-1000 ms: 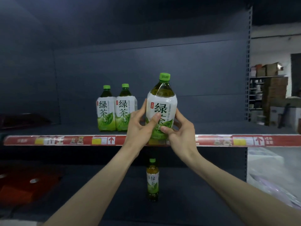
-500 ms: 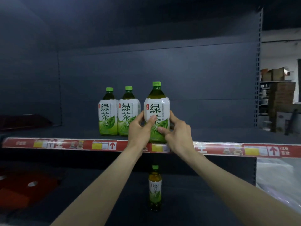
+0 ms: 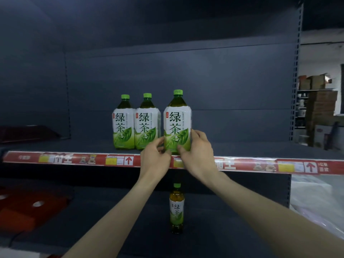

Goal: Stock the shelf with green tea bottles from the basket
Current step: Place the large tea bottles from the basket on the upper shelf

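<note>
A large green tea bottle [image 3: 177, 120] with a green cap stands upright near the front edge of the dark shelf [image 3: 242, 148]. My left hand [image 3: 155, 155] holds its lower left side with curled fingers. My right hand [image 3: 199, 148] wraps its lower right side, thumb on the label. To its left, two matching bottles [image 3: 123, 123] [image 3: 147, 123] stand side by side, a small gap away. A smaller green tea bottle [image 3: 176, 207] stands alone on the shelf below. No basket is in view.
A red price strip [image 3: 74, 159] runs along the shelf's front edge. Red items [image 3: 28, 205] lie at the lower left. Stacked cardboard boxes [image 3: 320, 108] fill the background on the right, past the shelf upright. A pale plastic sheet [image 3: 316, 198] lies at the lower right.
Both hands have carried the bottle forward and down onto the shelf. My grip has slid lower on it, down to its base.
</note>
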`<state>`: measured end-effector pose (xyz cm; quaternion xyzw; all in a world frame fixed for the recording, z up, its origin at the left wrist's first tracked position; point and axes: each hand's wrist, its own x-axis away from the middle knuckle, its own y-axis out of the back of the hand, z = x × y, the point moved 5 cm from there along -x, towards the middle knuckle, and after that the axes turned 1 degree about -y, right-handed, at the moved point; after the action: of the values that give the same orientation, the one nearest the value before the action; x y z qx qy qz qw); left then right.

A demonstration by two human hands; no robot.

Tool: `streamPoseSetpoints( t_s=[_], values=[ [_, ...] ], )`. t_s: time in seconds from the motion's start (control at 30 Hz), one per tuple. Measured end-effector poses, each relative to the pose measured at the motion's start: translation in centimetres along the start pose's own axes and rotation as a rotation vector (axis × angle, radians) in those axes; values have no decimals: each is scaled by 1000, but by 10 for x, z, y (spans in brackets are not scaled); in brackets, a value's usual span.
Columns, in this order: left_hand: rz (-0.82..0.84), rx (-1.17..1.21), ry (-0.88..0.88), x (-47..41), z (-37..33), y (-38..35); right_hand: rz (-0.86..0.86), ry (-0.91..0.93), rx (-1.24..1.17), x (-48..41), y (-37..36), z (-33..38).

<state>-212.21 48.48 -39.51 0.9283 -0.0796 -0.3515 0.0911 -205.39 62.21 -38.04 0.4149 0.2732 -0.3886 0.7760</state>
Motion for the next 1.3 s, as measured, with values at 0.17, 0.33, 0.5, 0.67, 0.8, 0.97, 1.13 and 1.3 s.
streamPoseSetpoints(
  t_s=[0.17, 0.33, 0.5, 0.67, 0.8, 0.97, 1.13, 1.3],
  values=[
    [71, -177, -25, 1, 1, -9, 26, 7, 52, 6, -9, -2],
    [103, -217, 14, -4, 2, -12, 102, -54, 95, -3, -11, -2],
    [121, -296, 10, -5, 6, -10, 186, -60, 216, -5, -12, -1],
    [115, -314, 15, -10, 8, -7, 245, -48, 325, -11, -15, 1],
    [107, -305, 13, -10, 9, -7, 265, -52, 410, -12, -18, 2],
    [146, -338, 48, -8, 7, -7, 308, -57, 452, -13, -17, 2],
    [158, -336, 44, -3, 0, -1, 389, -87, 360, -10, -15, 1],
    [101, -268, 2, 11, -19, 8, 297, -57, 22, 8, 3, 0]
  ],
)
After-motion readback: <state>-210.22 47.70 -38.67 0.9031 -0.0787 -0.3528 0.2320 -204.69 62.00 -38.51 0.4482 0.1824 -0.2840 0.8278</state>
